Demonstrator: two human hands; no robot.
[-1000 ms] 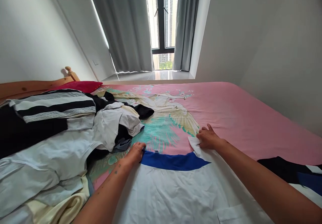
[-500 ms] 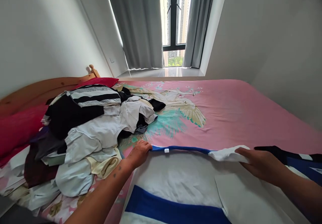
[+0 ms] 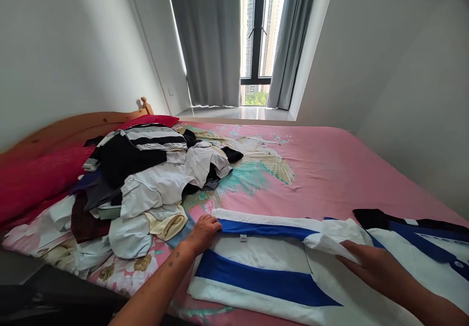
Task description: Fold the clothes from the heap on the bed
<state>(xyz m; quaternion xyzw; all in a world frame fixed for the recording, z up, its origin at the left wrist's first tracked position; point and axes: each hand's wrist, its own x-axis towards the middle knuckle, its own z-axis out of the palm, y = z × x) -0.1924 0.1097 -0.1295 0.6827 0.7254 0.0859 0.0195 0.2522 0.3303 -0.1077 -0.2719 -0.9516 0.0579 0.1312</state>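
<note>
A white shirt with blue stripes (image 3: 256, 284) lies spread on the bed in front of me, a small white tag showing on its upper side. My left hand (image 3: 206, 232) is closed on its far left corner, fingertips pinching the edge. On the right, my right hand (image 3: 366, 262) grips a raised flap of the shirt's white cloth between thumb and fingers. Its fingertips are partly hidden under the fold. Just past my right hand lies another garment in blue, white and black (image 3: 421, 238).
A heaped pile of clothes (image 3: 154, 179) in white, black, grey and cream covers the bed's left side, by red pillows (image 3: 47, 184) and a wooden headboard (image 3: 73, 128). The pink patterned bedsheet (image 3: 330, 170) stretches toward the window. Grey curtains (image 3: 205, 43) hang beyond.
The shirt's far edge has folded over toward me, so a white strip now shows beyond the blue band. Both hands keep their grip, and the view has tilted slightly.
</note>
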